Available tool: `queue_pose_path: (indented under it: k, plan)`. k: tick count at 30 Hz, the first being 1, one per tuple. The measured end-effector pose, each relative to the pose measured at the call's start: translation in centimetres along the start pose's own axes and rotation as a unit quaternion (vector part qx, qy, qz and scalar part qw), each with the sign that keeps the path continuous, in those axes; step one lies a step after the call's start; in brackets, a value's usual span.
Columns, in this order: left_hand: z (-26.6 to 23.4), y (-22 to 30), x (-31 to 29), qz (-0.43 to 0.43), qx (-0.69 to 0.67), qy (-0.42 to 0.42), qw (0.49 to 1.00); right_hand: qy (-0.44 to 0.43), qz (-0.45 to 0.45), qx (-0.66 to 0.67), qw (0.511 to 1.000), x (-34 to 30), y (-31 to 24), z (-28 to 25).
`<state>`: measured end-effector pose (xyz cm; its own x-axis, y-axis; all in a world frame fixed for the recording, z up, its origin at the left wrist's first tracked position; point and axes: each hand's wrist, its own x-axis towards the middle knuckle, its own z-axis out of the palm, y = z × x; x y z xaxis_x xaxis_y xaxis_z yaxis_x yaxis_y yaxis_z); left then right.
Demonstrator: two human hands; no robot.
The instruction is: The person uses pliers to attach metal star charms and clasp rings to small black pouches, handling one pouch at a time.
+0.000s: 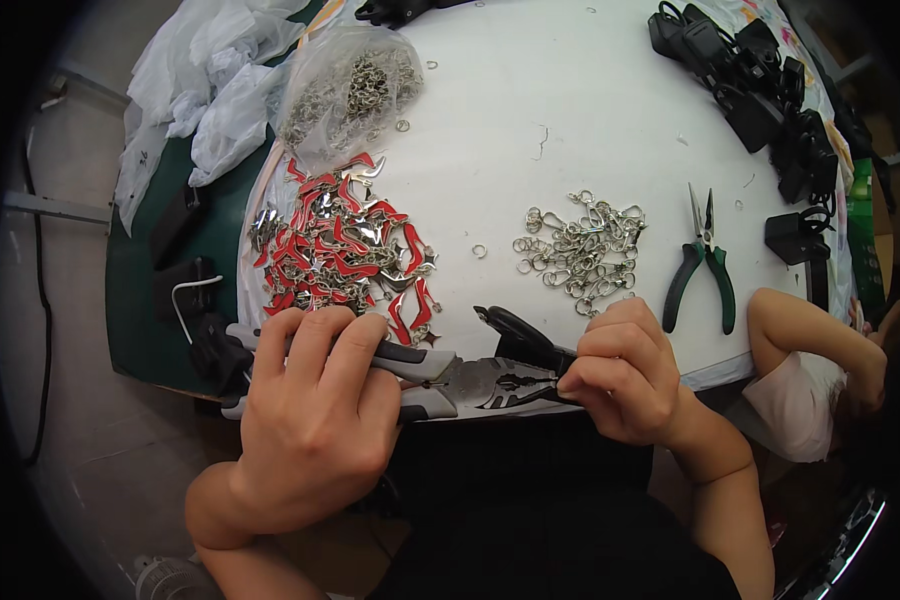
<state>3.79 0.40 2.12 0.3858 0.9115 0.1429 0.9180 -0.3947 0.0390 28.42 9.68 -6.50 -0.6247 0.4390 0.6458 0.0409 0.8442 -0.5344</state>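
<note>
My left hand [315, 420] is closed round the grey and black handles of a pair of pliers [490, 383], whose jaws point right. At the jaw tips, my right hand [625, 375] is pinched, thumb against finger; what it holds there is too small and hidden to name. Just behind the jaws lies a black, narrow, glossy object [525, 340] that runs up to my right fingers; its kind is unclear. Beyond my left hand spreads a pile of red and silver high-heel-shaped charms [345, 240]. Past my right hand lies a heap of silver swivel clasps with rings [585, 245].
Needle-nose pliers [705, 260] with dark green handles lie right. A see-through bag of metal chain pieces [355, 90] stands far left, near white plastic bags [220, 70]. Black power adapters [760, 90] line the right edge. Another person's arm [815, 340] rests at the right.
</note>
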Motion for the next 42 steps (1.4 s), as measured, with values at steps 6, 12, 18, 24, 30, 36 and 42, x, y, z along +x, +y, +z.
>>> queue_pose_path:
  k: [6,12,18,24,30,36,42]
  plan:
    - [0.5,-0.6,0.5,-0.048,-0.113,-0.042,0.991,0.045,0.152,-0.022,0.987,-1.2,-0.1,-3.3]
    - [1.8,-1.9,-0.2,-0.118,-0.165,-0.006,0.979,-0.041,0.390,-0.411,0.823,-6.1,3.4,-6.0]
    - [1.7,-2.1,-0.2,-0.091,-0.139,0.006,0.986,-0.057,0.481,-0.239,0.842,-5.8,3.2,-10.0]
    - [1.0,-2.1,-0.4,-0.074,-0.106,0.005,0.992,0.022,0.467,0.149,0.871,-4.3,0.8,-9.9]
    - [0.6,-2.7,-0.5,-0.076,-0.086,-0.018,0.993,-0.174,0.175,-0.072,0.966,-0.3,-3.1,-8.3]
    - [0.2,-2.7,-1.0,-0.076,-0.089,-0.021,0.993,-0.192,0.060,-0.196,0.960,0.6,-3.6,-7.9]
    - [0.3,-2.8,-1.4,-0.030,-0.071,0.031,0.997,-0.234,0.136,-0.101,0.957,1.4,-4.0,-7.9]
